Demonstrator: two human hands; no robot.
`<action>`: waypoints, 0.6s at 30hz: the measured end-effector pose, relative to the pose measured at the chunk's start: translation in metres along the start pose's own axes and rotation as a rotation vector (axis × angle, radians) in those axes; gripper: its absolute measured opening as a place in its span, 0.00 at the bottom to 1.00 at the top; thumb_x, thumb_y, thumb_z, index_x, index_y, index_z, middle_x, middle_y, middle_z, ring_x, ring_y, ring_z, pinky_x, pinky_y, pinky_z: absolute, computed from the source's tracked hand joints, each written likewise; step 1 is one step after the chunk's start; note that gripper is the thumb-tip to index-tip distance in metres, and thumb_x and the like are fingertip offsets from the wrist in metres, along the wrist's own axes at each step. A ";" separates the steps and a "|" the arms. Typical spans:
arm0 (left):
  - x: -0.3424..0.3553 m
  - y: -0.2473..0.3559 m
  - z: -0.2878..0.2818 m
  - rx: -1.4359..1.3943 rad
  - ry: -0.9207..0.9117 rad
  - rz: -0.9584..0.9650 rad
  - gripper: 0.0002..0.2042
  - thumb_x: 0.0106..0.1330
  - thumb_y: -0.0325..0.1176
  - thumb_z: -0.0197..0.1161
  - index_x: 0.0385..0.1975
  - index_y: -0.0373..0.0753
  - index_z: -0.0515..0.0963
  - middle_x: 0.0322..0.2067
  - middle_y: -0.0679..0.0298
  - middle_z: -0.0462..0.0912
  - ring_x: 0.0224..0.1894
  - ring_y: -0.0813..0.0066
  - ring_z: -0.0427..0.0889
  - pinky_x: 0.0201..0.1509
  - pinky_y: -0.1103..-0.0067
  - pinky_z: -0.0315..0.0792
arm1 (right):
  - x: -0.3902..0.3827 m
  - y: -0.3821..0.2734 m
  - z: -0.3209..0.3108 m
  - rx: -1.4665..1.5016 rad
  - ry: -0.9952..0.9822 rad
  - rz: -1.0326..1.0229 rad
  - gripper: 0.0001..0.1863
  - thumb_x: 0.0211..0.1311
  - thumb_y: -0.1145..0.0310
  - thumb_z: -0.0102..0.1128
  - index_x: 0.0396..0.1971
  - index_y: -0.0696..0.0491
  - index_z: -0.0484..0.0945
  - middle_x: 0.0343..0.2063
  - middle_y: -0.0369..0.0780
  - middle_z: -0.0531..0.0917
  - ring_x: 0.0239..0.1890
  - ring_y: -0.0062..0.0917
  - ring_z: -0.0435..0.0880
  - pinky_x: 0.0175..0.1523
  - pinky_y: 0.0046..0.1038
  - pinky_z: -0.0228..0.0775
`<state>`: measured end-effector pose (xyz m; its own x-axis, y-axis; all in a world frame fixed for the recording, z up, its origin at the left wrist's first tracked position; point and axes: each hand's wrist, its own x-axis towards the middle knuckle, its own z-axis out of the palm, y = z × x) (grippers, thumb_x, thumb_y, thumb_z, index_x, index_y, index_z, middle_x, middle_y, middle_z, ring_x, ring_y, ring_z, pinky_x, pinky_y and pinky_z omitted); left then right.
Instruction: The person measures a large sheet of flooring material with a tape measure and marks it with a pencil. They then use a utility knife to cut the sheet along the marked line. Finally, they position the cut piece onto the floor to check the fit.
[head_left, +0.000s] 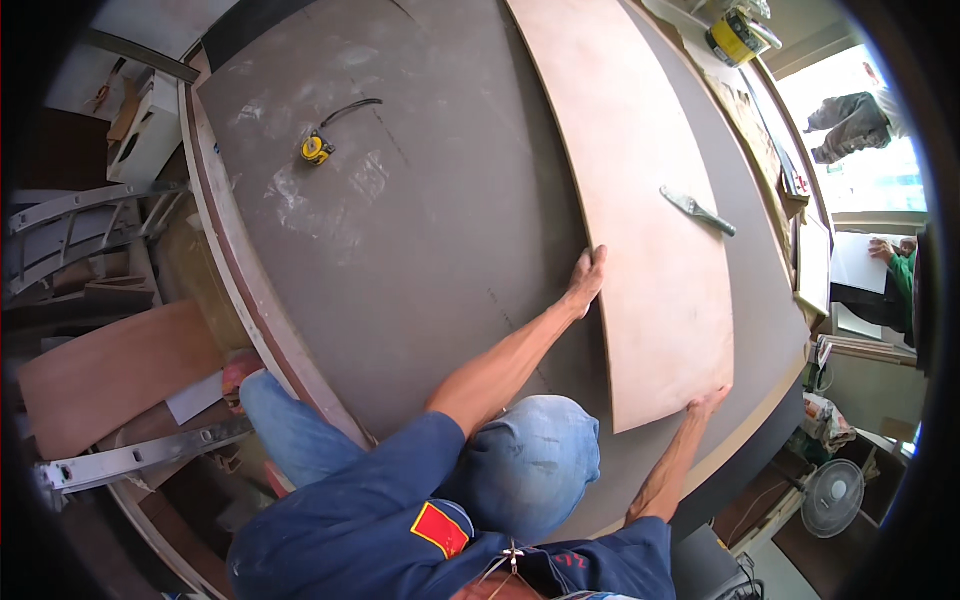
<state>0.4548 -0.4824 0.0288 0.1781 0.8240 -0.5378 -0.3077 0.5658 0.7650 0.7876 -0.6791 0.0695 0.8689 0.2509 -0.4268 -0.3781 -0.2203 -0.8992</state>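
A long, pale thin plywood sheet (655, 300) lies over a large dark grey board (450, 180), reaching from the far edge toward me. My left hand (588, 280) grips the sheet's left edge, fingers wrapped beneath and thumb on top. At the near right corner, my right hand (710, 401) holds the same sheet, its fingers partly hidden under it. A putty knife (700, 210) rests on the sheet near its right edge, beyond both hands. One of my knees (535, 465), in blue jeans, is on the grey board just left of the sheet's near end.
Left on the grey board lies a yellow tape measure (316, 149) with a black strap. A yellow tub (735, 40) stands far right. Ladders (130, 458) and a brown panel (120, 375) are at left. At right are a fan (832, 497) and a person's green sleeve (903, 280).
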 end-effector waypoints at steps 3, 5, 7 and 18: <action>0.018 0.007 0.008 -0.034 -0.256 -0.143 0.30 0.71 0.55 0.47 0.62 0.36 0.61 0.57 0.59 0.70 0.60 0.69 0.70 0.63 0.67 0.67 | 0.074 -0.006 -0.009 0.036 -0.135 -0.048 0.34 0.67 0.47 0.39 0.61 0.60 0.66 0.59 0.46 0.73 0.59 0.38 0.74 0.62 0.40 0.69; 0.022 0.022 0.019 0.092 -0.404 -0.147 0.31 0.71 0.55 0.48 0.63 0.36 0.58 0.57 0.57 0.70 0.55 0.68 0.76 0.58 0.67 0.73 | 0.113 -0.024 0.001 0.005 -0.235 -0.015 0.35 0.67 0.46 0.40 0.61 0.61 0.65 0.60 0.47 0.71 0.60 0.39 0.72 0.64 0.43 0.67; 0.033 0.049 0.011 0.411 -0.642 -0.316 0.29 0.71 0.53 0.50 0.59 0.34 0.64 0.46 0.57 0.79 0.42 0.66 0.83 0.54 0.68 0.76 | 0.145 -0.047 0.017 -0.085 -0.255 0.076 0.37 0.66 0.44 0.40 0.63 0.61 0.62 0.62 0.47 0.69 0.63 0.40 0.69 0.65 0.44 0.63; -0.064 0.090 -0.290 0.842 0.666 0.285 0.14 0.72 0.42 0.52 0.45 0.40 0.78 0.34 0.58 0.83 0.39 0.65 0.83 0.45 0.70 0.75 | 0.173 -0.079 0.051 -1.122 0.189 -1.075 0.32 0.60 0.46 0.61 0.53 0.59 0.76 0.51 0.50 0.79 0.54 0.43 0.76 0.62 0.41 0.65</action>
<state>0.1450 -0.4923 0.0295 -0.4140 0.8895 -0.1933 0.5207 0.4056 0.7513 0.9512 -0.5702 0.0616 0.6232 0.6473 0.4390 0.7696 -0.6074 -0.1970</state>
